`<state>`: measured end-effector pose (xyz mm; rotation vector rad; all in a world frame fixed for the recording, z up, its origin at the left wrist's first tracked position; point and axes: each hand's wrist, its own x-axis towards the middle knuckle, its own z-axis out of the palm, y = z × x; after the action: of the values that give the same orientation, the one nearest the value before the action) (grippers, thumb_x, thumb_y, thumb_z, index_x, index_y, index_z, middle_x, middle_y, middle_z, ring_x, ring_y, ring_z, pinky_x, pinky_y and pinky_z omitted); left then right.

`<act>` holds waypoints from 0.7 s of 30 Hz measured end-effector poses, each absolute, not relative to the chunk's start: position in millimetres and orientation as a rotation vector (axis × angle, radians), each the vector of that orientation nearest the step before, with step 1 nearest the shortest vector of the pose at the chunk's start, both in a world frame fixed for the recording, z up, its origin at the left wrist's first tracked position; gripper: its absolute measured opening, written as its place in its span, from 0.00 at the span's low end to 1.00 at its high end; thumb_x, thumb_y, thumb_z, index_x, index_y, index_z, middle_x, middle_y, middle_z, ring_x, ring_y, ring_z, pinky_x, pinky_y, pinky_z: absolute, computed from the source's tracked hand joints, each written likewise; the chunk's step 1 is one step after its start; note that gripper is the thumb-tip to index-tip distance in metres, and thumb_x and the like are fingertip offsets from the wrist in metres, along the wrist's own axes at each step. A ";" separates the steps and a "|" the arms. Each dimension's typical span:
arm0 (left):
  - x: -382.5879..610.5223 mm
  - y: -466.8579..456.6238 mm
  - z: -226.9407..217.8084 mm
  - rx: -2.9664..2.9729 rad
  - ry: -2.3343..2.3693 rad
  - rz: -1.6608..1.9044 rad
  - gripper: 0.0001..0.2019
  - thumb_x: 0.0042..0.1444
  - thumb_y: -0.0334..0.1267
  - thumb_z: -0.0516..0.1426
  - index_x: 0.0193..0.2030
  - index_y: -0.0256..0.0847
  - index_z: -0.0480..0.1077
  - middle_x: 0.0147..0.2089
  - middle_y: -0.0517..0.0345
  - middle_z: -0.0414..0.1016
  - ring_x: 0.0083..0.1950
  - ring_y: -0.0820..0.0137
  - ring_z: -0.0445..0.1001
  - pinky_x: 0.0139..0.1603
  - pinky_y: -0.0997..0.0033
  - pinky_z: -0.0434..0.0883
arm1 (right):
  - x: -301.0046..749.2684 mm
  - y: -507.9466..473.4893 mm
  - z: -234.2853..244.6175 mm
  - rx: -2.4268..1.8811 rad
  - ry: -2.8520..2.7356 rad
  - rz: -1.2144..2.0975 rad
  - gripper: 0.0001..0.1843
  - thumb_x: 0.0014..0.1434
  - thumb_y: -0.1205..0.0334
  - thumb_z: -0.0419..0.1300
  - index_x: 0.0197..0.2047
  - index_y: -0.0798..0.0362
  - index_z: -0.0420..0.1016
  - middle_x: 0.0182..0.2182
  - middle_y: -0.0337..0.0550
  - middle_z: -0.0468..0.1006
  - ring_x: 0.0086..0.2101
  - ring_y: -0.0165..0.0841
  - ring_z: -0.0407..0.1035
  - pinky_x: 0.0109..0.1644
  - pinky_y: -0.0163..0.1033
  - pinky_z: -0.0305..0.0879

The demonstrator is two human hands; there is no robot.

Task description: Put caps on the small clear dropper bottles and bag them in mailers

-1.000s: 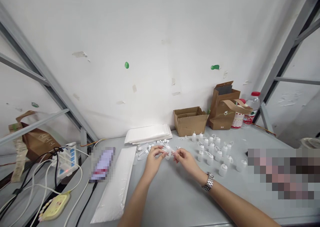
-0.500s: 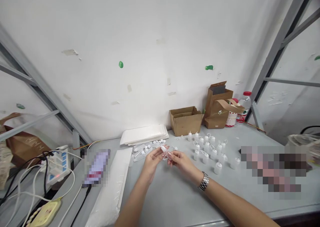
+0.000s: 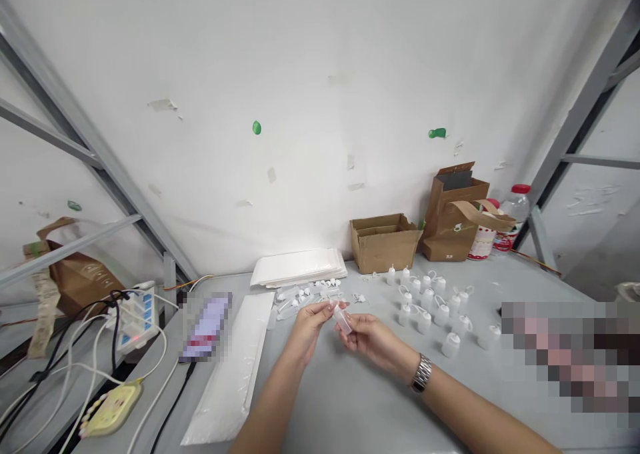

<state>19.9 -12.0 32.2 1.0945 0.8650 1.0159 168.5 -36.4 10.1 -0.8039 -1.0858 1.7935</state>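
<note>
Both my hands meet over the grey table (image 3: 350, 401), a little above it. My right hand (image 3: 373, 337), with a metal watch (image 3: 421, 374) on the wrist, grips a small clear plastic vial (image 3: 342, 320) that tilts up to the left. My left hand (image 3: 310, 322) pinches at the vial's top end; whether it holds a small cap there is too small to tell. Just behind my hands lies a heap of clear vials and small white caps (image 3: 305, 295). Several small white capped bottles (image 3: 434, 306) stand to the right.
A stack of white bags (image 3: 299, 267) and an open cardboard box (image 3: 384, 242) sit by the wall, with a brown paper bag (image 3: 457, 214) and a red-capped bottle (image 3: 510, 214) at the right. A long white bag (image 3: 235, 367) lies left. Power strips and cables (image 3: 120, 334) crowd the left edge.
My hands came together and lifted the clear vial off the table; the right hand now holds its body while the left stays at its top. The camera swayed slightly.
</note>
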 end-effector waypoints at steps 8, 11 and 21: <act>19.2 -9.4 24.3 1.130 0.921 1.039 0.14 0.44 0.42 0.62 0.36 0.36 0.77 0.42 0.47 0.78 0.52 0.57 0.70 0.58 0.57 0.57 | 166.7 -32.9 8.0 -1.003 -1.110 1.524 0.21 0.39 0.46 0.67 0.25 0.55 0.69 0.21 0.36 0.71 0.23 0.28 0.63 0.31 0.36 0.59; 19.2 -11.3 27.0 1.169 0.917 1.040 0.14 0.45 0.42 0.61 0.37 0.37 0.77 0.43 0.47 0.78 0.52 0.57 0.69 0.59 0.57 0.57 | 168.0 -35.9 9.7 -0.825 -1.088 1.735 0.20 0.46 0.45 0.62 0.23 0.55 0.68 0.18 0.36 0.68 0.19 0.25 0.58 0.29 0.35 0.55; 24.3 -14.5 29.2 0.894 0.764 1.012 0.20 0.47 0.48 0.60 0.44 0.36 0.73 0.47 0.46 0.75 0.44 0.63 0.74 0.50 0.64 0.66 | 170.1 -38.8 19.7 -0.645 -1.002 1.910 0.17 0.49 0.47 0.59 0.25 0.54 0.70 0.15 0.34 0.62 0.17 0.25 0.51 0.28 0.37 0.52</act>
<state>24.3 -14.5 29.2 0.8937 0.7636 1.0120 170.1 -38.8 19.7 -0.6451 -1.0021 1.9100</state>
